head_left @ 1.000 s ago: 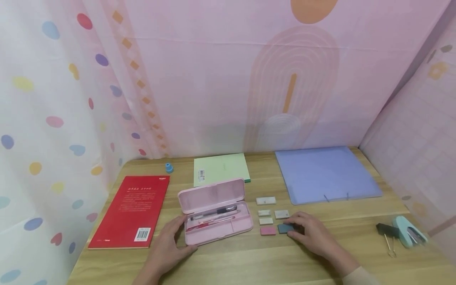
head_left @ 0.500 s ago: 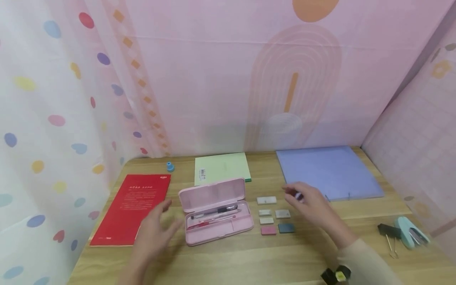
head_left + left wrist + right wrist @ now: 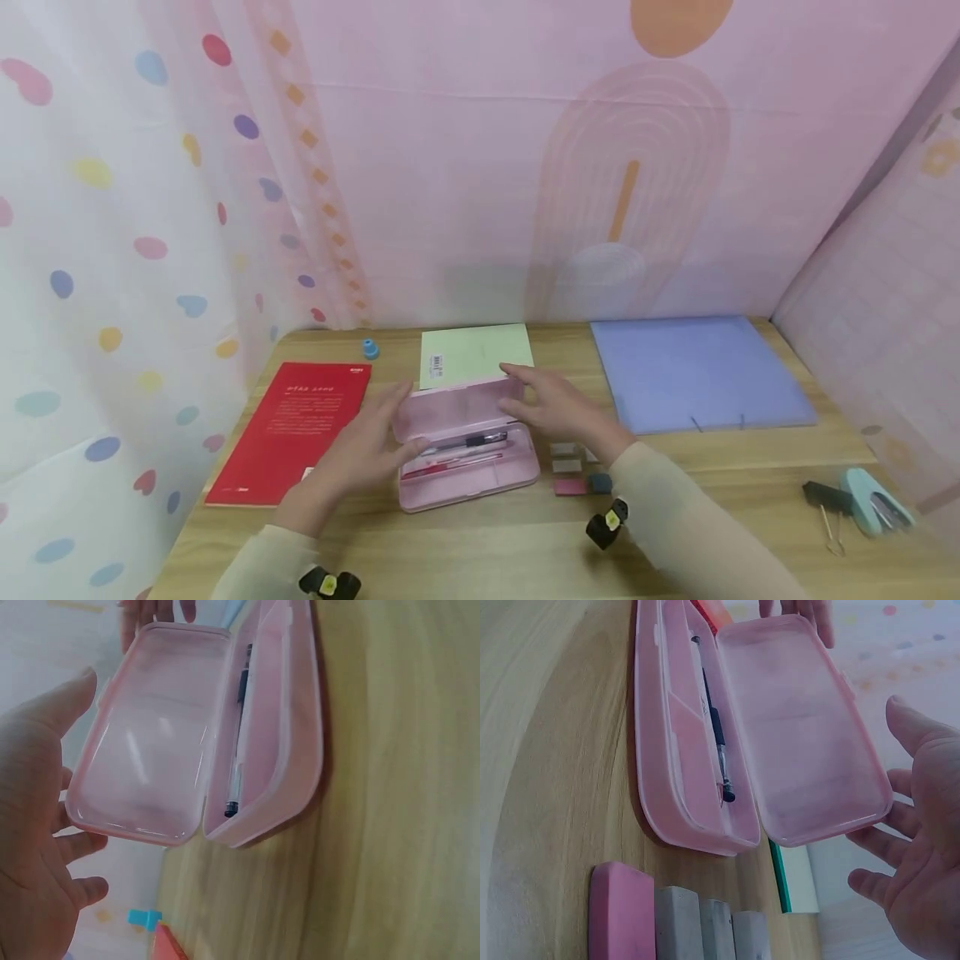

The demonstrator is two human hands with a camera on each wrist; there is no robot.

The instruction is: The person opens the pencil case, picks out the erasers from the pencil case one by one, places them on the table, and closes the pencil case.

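A pink pencil case [image 3: 471, 488] stands on the table with its lid [image 3: 450, 410] raised. Inside lie a pen with a black grip [image 3: 483, 439] and a red pen [image 3: 450, 465]. My left hand [image 3: 363, 446] is at the lid's left end, thumb in front and fingertips reaching behind its edge. At the opposite end, my right hand [image 3: 558, 406] has its fingers at the back of the lid, thumb apart from it. Neither hand's fingers are curled tightly. Beside the case sit several erasers, among them a pink one [image 3: 621, 911] and a dark blue one [image 3: 600, 483], partly hidden by my right arm.
A red book [image 3: 292, 433] lies on the left, with a small blue piece [image 3: 370, 349] behind it. The pale green notebook [image 3: 476, 350] is behind the case. Over to the right are a blue folder [image 3: 701, 375], a black binder clip [image 3: 827, 497] and a mint stapler [image 3: 876, 502].
My right hand has left the dark blue eraser and moved left to the case's lid. My left hand lifted off the case's side and came up to the lid's left end.
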